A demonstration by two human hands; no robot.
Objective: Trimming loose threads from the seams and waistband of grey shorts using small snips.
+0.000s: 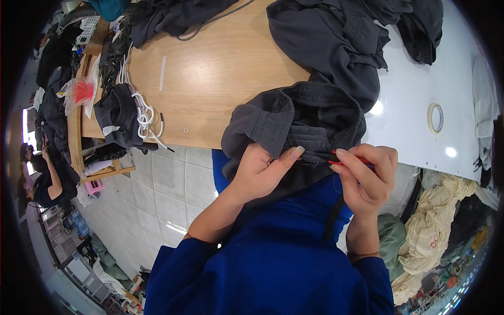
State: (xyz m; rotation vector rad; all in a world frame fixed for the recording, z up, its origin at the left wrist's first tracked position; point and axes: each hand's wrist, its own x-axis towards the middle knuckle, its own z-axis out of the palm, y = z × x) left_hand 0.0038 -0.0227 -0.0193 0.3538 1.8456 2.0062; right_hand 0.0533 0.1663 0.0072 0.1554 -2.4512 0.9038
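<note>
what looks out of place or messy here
White cords trail off the wooden table's front edge, beside a dark cloth that also overhangs it. Cream fabric lies heaped on the floor at the right. Nothing looks damaged or spilled.

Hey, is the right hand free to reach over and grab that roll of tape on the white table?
Probably not as is: the right hand is shut on a red-handled tool at the dark garment. The path to the tape roll looks open across the white table.
</note>
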